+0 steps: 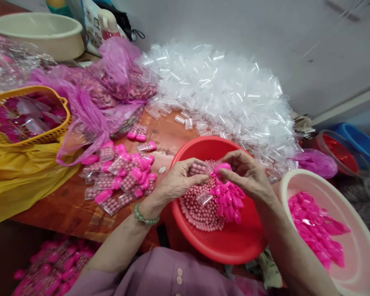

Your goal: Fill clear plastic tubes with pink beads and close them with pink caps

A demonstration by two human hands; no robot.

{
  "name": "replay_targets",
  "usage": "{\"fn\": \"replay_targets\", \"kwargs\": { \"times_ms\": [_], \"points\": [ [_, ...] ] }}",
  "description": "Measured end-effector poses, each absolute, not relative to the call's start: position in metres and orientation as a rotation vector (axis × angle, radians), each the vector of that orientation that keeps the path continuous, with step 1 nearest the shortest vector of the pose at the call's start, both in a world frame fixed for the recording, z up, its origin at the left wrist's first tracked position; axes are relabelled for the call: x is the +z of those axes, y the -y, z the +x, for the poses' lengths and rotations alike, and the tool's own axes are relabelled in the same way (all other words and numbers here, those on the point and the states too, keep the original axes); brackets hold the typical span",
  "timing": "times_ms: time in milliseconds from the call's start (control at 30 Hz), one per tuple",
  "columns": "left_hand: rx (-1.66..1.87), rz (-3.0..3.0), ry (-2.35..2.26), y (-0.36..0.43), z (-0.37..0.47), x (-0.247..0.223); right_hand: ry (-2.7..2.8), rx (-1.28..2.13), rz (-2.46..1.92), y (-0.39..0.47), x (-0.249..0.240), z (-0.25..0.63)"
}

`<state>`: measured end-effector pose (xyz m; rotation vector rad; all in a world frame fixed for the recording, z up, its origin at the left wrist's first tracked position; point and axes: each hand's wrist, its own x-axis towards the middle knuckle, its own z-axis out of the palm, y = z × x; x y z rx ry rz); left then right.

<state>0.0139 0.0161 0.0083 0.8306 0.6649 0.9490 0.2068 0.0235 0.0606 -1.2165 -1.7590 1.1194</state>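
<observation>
I see a red basin point(231, 242) holding pale pink beads point(200, 213) and hot pink caps point(230, 201). The desk point(64, 209) is reddish-brown wood. The basket point(27, 137) is yellow, the clear cases point(222, 90) are colourless, and the bracelet point(144, 218) is green. My sleeve point(160, 275) is mauve.

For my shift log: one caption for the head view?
Left hand holds bead-filled clear case; right hand presses pink cap over red basin.
</observation>
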Motion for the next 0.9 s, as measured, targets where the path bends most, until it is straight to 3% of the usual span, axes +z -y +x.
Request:
{"fn": "replay_targets", "kwargs": {
  "times_ms": [300,900],
  "points": [
    [0.966,0.818,-0.631,-0.014,0.015,0.011,1.405,1.11,-1.105,-0.024,0.047,0.171],
    [0.971,0.864,-0.551,-0.014,0.015,0.012,1.463,0.818,-1.151,-0.016,0.025,0.154]
  ]
}}
